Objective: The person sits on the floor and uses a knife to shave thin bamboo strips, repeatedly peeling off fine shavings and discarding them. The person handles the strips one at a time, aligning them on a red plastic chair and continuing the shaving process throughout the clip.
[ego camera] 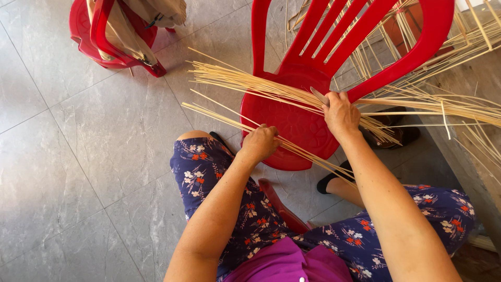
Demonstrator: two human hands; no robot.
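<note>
Two hands (pixel 300 128), bamboo strips (pixel 235 78), chair edge (pixel 271 156)

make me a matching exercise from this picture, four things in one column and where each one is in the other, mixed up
Things:
1. left hand
2. right hand
3. red chair
4. second red chair

Places:
A. top left, cloth draped on it
B. in front of the knees, pale strips across its seat
C. closed on a few strips at the seat's near edge
D. on the seat, with a blade

Pairs: 1-C, 2-D, 3-B, 4-A
</note>
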